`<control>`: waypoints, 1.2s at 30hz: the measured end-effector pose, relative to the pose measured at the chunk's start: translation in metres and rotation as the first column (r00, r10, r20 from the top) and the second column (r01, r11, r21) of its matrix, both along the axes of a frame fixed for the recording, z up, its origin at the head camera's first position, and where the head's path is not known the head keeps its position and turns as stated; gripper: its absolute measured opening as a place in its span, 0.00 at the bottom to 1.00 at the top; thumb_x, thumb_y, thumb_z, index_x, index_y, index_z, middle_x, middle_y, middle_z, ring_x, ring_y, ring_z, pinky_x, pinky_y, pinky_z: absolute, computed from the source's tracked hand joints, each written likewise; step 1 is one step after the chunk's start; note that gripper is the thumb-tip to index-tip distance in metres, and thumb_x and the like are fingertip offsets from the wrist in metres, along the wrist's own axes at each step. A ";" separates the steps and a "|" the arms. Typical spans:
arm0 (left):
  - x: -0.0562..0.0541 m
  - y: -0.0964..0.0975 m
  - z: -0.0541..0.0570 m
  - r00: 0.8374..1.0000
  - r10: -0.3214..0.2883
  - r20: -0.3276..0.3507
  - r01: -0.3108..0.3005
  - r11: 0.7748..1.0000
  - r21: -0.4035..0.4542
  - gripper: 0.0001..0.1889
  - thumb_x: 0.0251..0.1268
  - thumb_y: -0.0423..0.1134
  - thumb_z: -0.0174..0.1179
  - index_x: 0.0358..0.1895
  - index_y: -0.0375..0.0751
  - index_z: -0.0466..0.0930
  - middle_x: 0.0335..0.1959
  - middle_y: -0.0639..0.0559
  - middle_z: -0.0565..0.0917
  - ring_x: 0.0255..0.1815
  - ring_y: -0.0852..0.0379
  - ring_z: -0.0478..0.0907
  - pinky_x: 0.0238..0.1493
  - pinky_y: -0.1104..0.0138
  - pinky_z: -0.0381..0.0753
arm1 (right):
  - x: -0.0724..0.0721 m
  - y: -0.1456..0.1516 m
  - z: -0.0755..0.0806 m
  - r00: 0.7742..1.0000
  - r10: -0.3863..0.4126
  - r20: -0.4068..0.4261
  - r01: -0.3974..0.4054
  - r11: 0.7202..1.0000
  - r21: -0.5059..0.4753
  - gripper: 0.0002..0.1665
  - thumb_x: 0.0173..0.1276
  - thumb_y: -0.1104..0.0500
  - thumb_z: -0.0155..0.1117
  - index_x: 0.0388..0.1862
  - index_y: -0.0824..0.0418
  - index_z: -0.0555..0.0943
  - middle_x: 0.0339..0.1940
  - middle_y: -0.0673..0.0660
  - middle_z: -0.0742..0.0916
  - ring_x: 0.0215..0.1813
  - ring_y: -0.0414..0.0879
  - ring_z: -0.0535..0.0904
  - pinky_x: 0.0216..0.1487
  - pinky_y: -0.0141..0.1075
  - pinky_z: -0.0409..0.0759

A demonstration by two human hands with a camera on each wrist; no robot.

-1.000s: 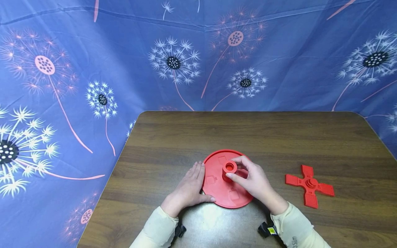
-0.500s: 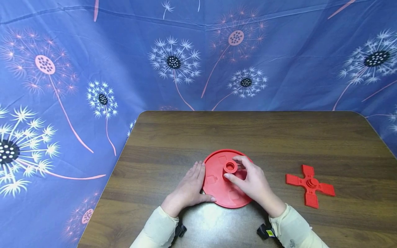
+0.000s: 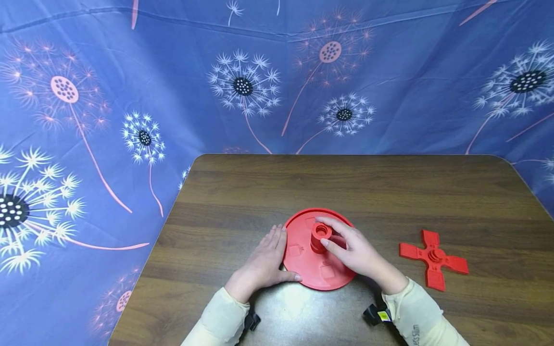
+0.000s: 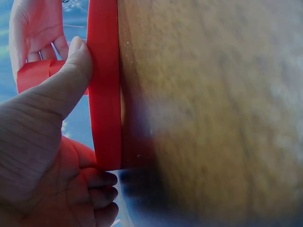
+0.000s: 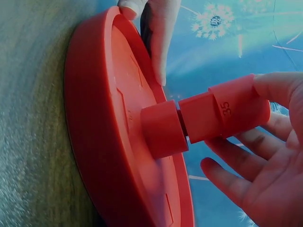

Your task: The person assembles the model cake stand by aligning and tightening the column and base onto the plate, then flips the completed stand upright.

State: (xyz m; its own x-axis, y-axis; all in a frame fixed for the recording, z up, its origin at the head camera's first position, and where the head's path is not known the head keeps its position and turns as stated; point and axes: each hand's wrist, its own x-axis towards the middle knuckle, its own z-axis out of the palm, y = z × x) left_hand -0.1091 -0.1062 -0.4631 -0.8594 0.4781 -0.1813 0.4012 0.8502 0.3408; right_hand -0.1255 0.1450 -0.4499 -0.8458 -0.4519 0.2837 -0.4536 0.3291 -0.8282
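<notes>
A round red disc (image 3: 307,276) with a raised rim lies on the table. My left hand (image 3: 266,257) rests against its left edge, fingers straight along the side and thumb (image 4: 78,61) over the rim. From the disc's centre rises a short red post (image 5: 163,130). My right hand (image 3: 357,247) holds a red stepped cylinder (image 5: 241,104) marked 35, thumb and fingers around its wider end. The narrower end faces the post, with a thin gap showing between them in the right wrist view. In the head view the cylinder's ringed hollow top shows.
A flat red cross-shaped piece (image 3: 434,257) with a round stepped boss lies to the right on the brown wooden table (image 3: 242,192). A blue cloth (image 3: 277,129) with dandelion prints hangs behind the table. Shallow square marks show on the disc's face.
My right thumb and forefinger have shifted round the cylinder, and the right wrist has swung slightly right. The cylinder stays over the disc's centre. My left hand and the disc have not moved.
</notes>
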 end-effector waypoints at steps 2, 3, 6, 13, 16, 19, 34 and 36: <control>0.000 0.000 0.000 1.000 0.000 -0.002 0.000 1.000 0.001 0.62 0.49 0.69 0.66 0.76 0.28 0.46 0.77 0.34 0.50 0.78 0.42 0.45 0.74 0.53 0.53 | 0.000 -0.001 0.000 1.000 -0.021 0.010 0.021 1.000 -0.011 0.26 0.66 0.63 0.67 0.63 0.55 0.74 0.56 0.52 0.82 0.56 0.49 0.79 0.56 0.50 0.79; 0.000 0.000 0.000 1.000 0.000 -0.002 0.000 1.000 0.000 0.62 0.49 0.69 0.66 0.76 0.28 0.46 0.77 0.34 0.50 0.78 0.41 0.45 0.74 0.53 0.53 | 0.000 -0.001 0.000 0.999 -0.032 0.005 0.032 0.999 -0.015 0.26 0.65 0.62 0.68 0.62 0.55 0.75 0.54 0.51 0.83 0.54 0.48 0.80 0.55 0.50 0.79; 0.000 0.001 0.000 1.000 0.001 -0.002 -0.001 1.000 0.000 0.62 0.49 0.69 0.66 0.76 0.29 0.46 0.77 0.34 0.50 0.78 0.41 0.45 0.74 0.52 0.53 | 0.002 -0.004 -0.001 0.996 -0.087 -0.013 0.087 0.996 -0.004 0.24 0.62 0.61 0.72 0.57 0.56 0.77 0.49 0.47 0.84 0.51 0.47 0.82 0.53 0.51 0.80; 0.001 0.001 0.000 1.000 0.000 0.003 0.000 1.000 -0.006 0.63 0.49 0.69 0.65 0.76 0.29 0.45 0.77 0.35 0.50 0.78 0.42 0.44 0.74 0.53 0.53 | 0.006 -0.012 -0.005 0.963 -0.241 -0.121 0.249 0.967 0.059 0.26 0.53 0.58 0.79 0.48 0.58 0.76 0.42 0.48 0.86 0.43 0.45 0.85 0.44 0.45 0.85; 0.001 0.001 0.000 1.000 -0.002 -0.006 0.002 1.000 -0.013 0.62 0.50 0.70 0.65 0.76 0.29 0.46 0.77 0.35 0.50 0.78 0.42 0.45 0.75 0.53 0.52 | 0.008 -0.015 -0.007 0.942 -0.295 -0.163 0.310 0.948 0.078 0.29 0.50 0.55 0.81 0.47 0.59 0.75 0.42 0.52 0.86 0.40 0.47 0.86 0.41 0.45 0.85; 0.001 0.001 0.000 1.000 -0.002 -0.010 0.002 1.000 -0.019 0.62 0.50 0.70 0.65 0.76 0.29 0.46 0.77 0.35 0.50 0.78 0.42 0.45 0.75 0.53 0.52 | 0.010 -0.018 -0.008 0.926 -0.332 -0.183 0.352 0.932 0.089 0.30 0.49 0.53 0.81 0.46 0.59 0.74 0.42 0.55 0.87 0.38 0.50 0.87 0.39 0.46 0.85; 0.000 0.001 0.000 1.000 0.002 0.002 -0.002 1.000 -0.020 0.62 0.49 0.70 0.65 0.76 0.30 0.46 0.77 0.36 0.50 0.78 0.43 0.45 0.75 0.54 0.52 | 0.005 -0.007 -0.003 0.957 -0.237 -0.165 0.262 0.955 0.143 0.30 0.62 0.51 0.71 0.61 0.57 0.73 0.53 0.54 0.84 0.50 0.46 0.82 0.48 0.47 0.82; 0.000 0.001 0.000 1.000 0.001 -0.001 -0.001 1.000 -0.017 0.62 0.49 0.70 0.65 0.76 0.29 0.46 0.77 0.36 0.51 0.78 0.42 0.45 0.75 0.54 0.52 | 0.002 -0.004 -0.001 0.983 -0.147 -0.108 0.159 0.982 0.106 0.31 0.67 0.54 0.67 0.66 0.59 0.71 0.59 0.56 0.81 0.57 0.47 0.79 0.53 0.48 0.81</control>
State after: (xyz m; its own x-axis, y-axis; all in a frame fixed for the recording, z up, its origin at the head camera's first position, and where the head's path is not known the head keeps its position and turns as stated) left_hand -0.1087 -0.1050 -0.4626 -0.8599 0.4741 -0.1892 0.4005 0.8565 0.3256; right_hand -0.1236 0.1413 -0.4505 -0.8775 -0.3535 0.3239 -0.4688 0.4905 -0.7346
